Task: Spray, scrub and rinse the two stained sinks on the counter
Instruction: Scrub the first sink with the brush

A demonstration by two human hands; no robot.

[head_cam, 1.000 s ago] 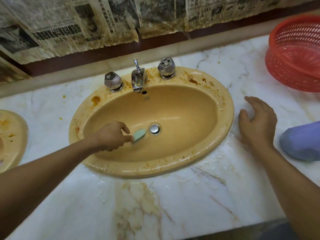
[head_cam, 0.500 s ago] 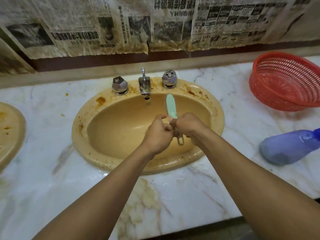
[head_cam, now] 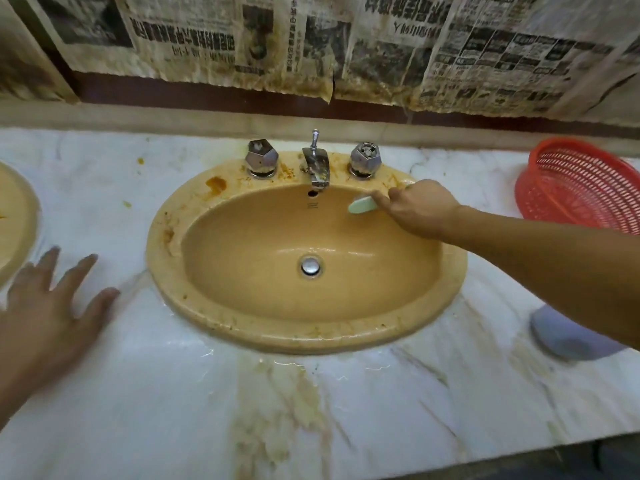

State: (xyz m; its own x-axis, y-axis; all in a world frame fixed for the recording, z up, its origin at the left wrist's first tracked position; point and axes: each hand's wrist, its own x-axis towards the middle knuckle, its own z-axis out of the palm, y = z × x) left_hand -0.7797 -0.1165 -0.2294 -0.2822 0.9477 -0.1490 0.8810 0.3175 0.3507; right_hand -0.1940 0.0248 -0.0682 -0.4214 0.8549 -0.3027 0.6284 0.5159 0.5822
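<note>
A tan oval sink (head_cam: 346, 337) with orange-brown stains on its rim sits in the marble counter (head_cam: 173, 410). My right hand (head_cam: 422, 209) grips a pale green scrub brush (head_cam: 362, 205) and presses its head against the upper right inner wall, just below the right tap. My left hand (head_cam: 52, 306) rests flat with fingers spread on the counter, left of the sink. A second stained sink (head_cam: 20, 216) shows partly at the left edge. The purple spray bottle (head_cam: 571, 337) lies on the counter at the right, partly hidden under my right forearm.
A chrome spout (head_cam: 317, 166) and two faceted chrome knobs (head_cam: 261, 157) stand at the back rim. A red plastic basket (head_cam: 581, 188) sits at the back right. Stained newspaper (head_cam: 311, 39) covers the wall. Water lies on the counter by the sink's front rim.
The brush passed from my left hand to my right. My right hand carried it to the sink's upper right wall, and my left hand moved out to the counter on the left.
</note>
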